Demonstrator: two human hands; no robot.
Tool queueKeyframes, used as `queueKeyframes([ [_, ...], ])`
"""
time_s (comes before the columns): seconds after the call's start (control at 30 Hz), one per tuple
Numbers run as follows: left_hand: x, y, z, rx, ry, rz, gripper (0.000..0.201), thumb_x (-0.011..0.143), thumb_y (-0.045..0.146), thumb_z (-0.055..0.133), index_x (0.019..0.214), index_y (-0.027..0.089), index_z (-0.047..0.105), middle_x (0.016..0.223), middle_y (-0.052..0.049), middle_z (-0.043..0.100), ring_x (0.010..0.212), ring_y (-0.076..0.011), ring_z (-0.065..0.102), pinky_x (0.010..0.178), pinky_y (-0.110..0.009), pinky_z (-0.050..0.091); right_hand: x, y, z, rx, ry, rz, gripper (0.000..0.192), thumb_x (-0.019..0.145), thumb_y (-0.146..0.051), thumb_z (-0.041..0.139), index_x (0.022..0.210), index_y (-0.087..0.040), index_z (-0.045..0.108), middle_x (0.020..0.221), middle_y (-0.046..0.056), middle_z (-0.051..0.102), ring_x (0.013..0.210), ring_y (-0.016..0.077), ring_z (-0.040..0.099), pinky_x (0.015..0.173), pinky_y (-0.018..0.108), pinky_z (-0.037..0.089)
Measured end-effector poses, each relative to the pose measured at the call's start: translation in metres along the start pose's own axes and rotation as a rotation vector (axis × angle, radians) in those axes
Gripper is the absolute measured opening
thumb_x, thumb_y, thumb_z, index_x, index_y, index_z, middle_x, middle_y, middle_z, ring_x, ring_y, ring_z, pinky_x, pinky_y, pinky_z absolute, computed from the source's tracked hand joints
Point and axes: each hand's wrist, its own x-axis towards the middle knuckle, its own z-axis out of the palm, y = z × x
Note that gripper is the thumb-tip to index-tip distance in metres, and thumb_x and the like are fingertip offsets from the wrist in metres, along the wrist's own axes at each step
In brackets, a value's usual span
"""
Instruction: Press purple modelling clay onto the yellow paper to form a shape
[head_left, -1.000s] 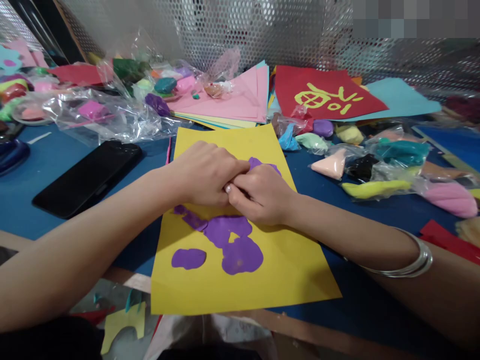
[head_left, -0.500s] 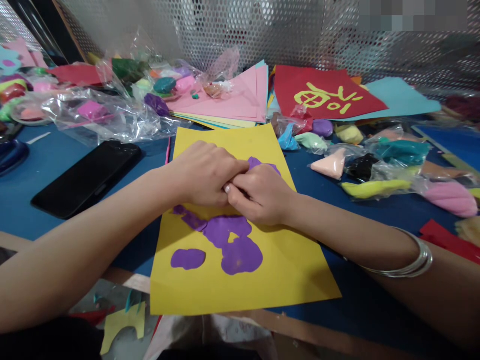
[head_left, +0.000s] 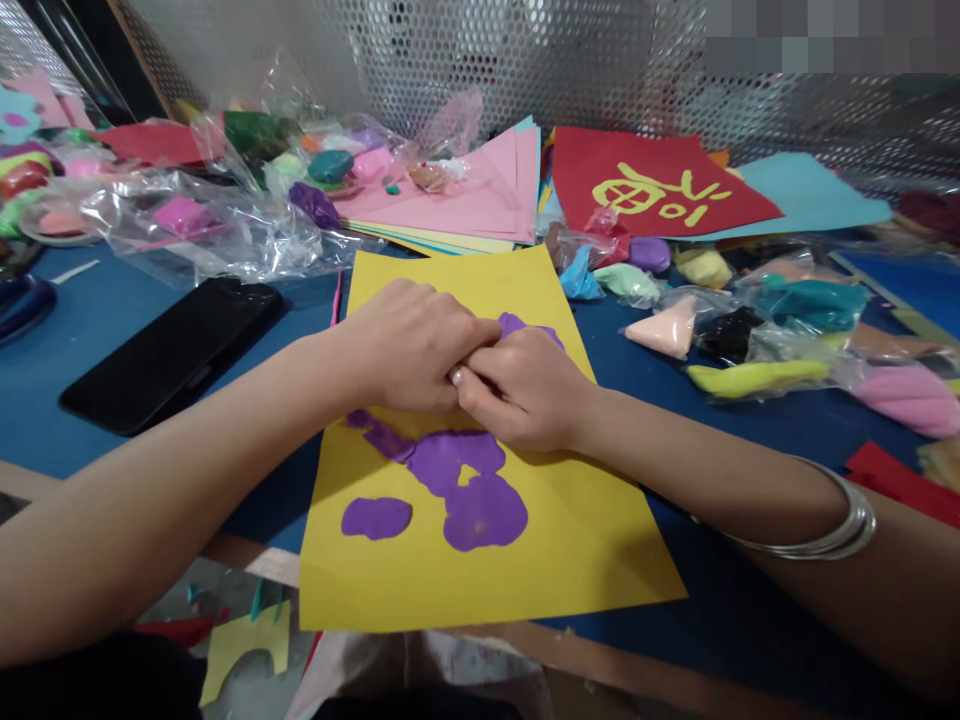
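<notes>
On yellow sheet: left hand & right hand together — pressing purple clay, grip hidden. Step, prob.: flattening; next calls for even pressure far side.

clay patches on paper sheet — phone lies left.

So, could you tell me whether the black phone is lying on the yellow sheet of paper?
No, the black phone lies on the blue table, to the left of the yellow sheet and apart from it.
</notes>
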Motion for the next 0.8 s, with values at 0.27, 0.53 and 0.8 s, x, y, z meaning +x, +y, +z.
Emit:
queueKeyframes([
  [0.27, -0.0003, 0.0001, 0.0002, -0.014, 0.006, -0.004, 0.024, 0.066, 0.037, 0.046, 0.075, 0.018, 0.057, 0.059, -0.003, 0.058, 0.048, -0.0124, 0.049, 0.045, -0.024, 0.022, -0.0006, 0.0002, -0.0005, -0.004, -0.007, -0.002, 0.043, 0.079, -0.031, 0.028, 0.054, -0.015, 0.060, 0.047, 0.002, 0.048, 0.045, 0.0087, 0.028, 0.050, 0.028, 0.013],
  [0.53, -0.0002, 0.0002, -0.0009, -0.011, 0.019, 0.002, 0.022, 0.066, 0.036, 0.046, 0.072, 0.018, 0.056, 0.057, -0.002, 0.057, 0.045, -0.0106, 0.045, 0.044, -0.025, 0.019, -0.0004, -0.0001, -0.0013, -0.007, -0.020, -0.001, 0.043, 0.079, -0.031, 0.029, 0.057, -0.014, 0.062, 0.048, 0.003, 0.051, 0.045, 0.0090, 0.029, 0.050, 0.028, 0.012],
  [0.8, -0.0008, 0.0010, -0.0007, 0.003, 0.022, 0.000, 0.022, 0.067, 0.038, 0.046, 0.072, 0.018, 0.056, 0.056, -0.002, 0.057, 0.045, -0.0114, 0.047, 0.043, -0.024, 0.019, -0.0007, -0.0003, -0.0008, -0.021, -0.020, 0.010, 0.044, 0.079, -0.031, 0.029, 0.057, -0.014, 0.063, 0.049, 0.003, 0.051, 0.044, 0.0090, 0.030, 0.050, 0.028, 0.013],
])
